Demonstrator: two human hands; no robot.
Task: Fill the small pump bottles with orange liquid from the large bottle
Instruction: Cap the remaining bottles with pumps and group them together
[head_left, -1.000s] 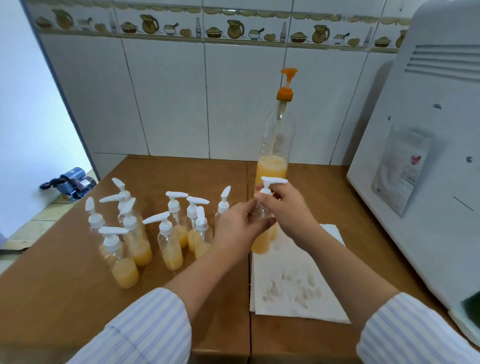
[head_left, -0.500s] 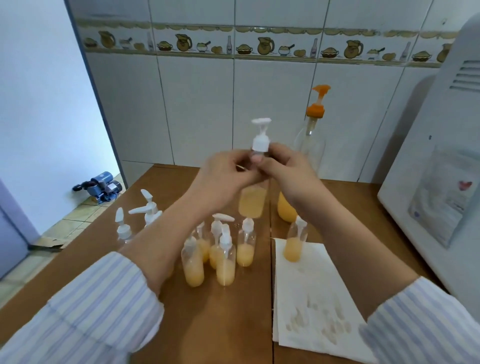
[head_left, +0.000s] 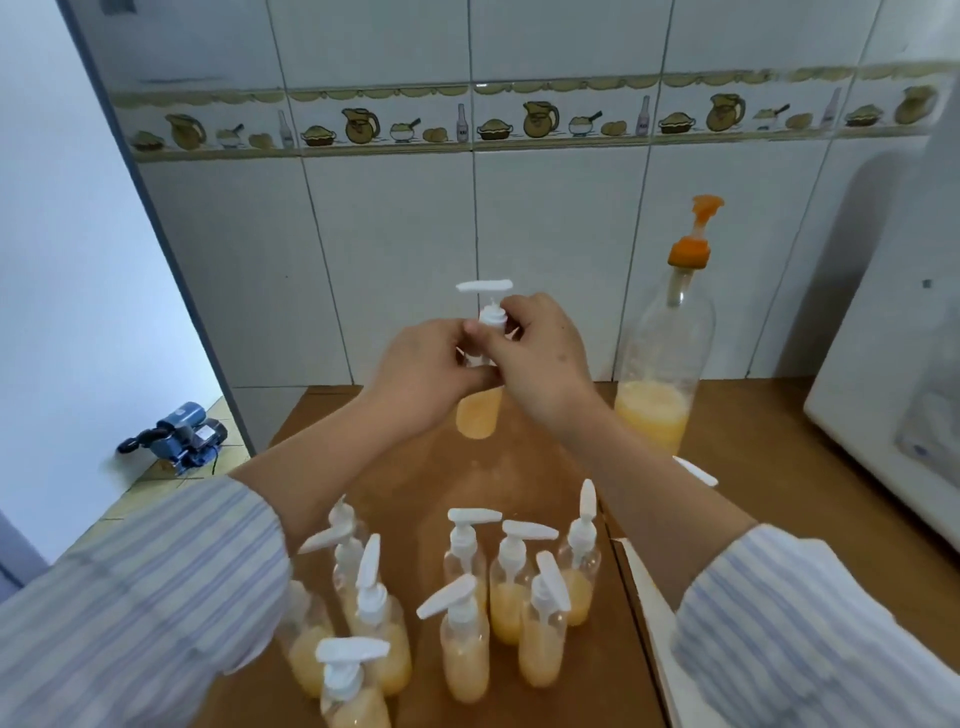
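Orange liquid is showing in the lower part of a small pump bottle (head_left: 479, 410) that both hands are holding up in the air above the bench (head_left: 769, 431), in front of the tiled wall (head_left: 395, 249); the left hand (head_left: 426, 369) is wrapping closed around the clear body of this bottle, while the right hand (head_left: 535, 358) is pinching its fingers shut on the white pump collar (head_left: 491, 318) at the neck; the white pump head is standing upright above both hands, its spout pointing sideways. Striped sleeves (head_left: 140, 587) are covering both forearms from the elbow back.

To the right of the hands, the large bottle (head_left: 660, 364) is standing upright on the bench near the wall; it is carrying an orange pump top, and orange liquid is filling only its bottom portion. Below the hands, nearer the camera, a cluster of filled pump bottles (head_left: 467, 623) is standing upright on the bench, each with a white pump fitted and orange liquid inside, the spouts pointing in differing directions. A white paper sheet (head_left: 652, 613) is lying on the bench just right of the cluster, partly hidden by the right arm. A white appliance (head_left: 893, 364) is sitting at the right edge of the bench; a blue machine (head_left: 179, 436) is resting on the floor to the left.
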